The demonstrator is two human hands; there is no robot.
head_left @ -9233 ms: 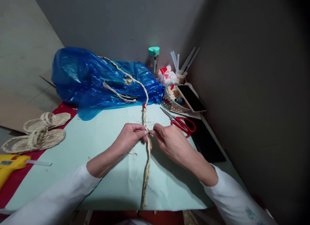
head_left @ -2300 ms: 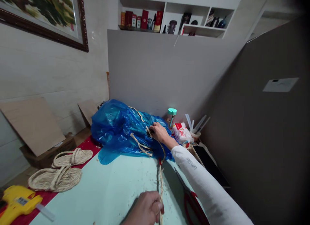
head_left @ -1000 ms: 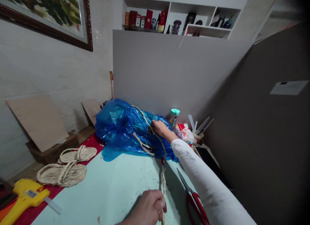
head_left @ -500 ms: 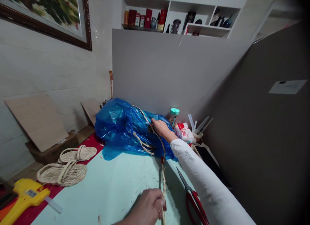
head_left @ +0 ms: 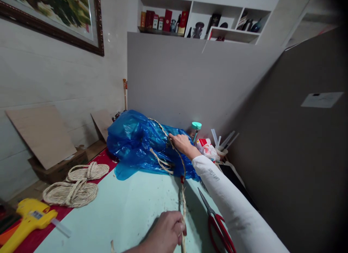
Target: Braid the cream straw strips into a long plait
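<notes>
A long braided straw cord (head_left: 182,166) runs from the top of a blue plastic bag (head_left: 133,137) down toward the front edge of view. My right hand (head_left: 181,142), arm stretched out in a white sleeve, is closed on the cord's upper part, over the bag. Lower down, my left hand (head_left: 170,229) pinches the same cord near the bottom of the view. Between the hands, a small red tie marks the cord. A loose bundle of straw strands (head_left: 161,162) sticks out of the bag.
Red-handled scissors (head_left: 217,222) lie right of the cord. At left are two woven straw sandals (head_left: 71,193) and a yellow glue gun (head_left: 32,216). A teal-lidded jar (head_left: 196,129) and a cup of glue sticks (head_left: 222,149) stand behind my right arm.
My right hand has shifted very slightly left along with the cord. Both hands keep their hold, and the view has moved a little.
</notes>
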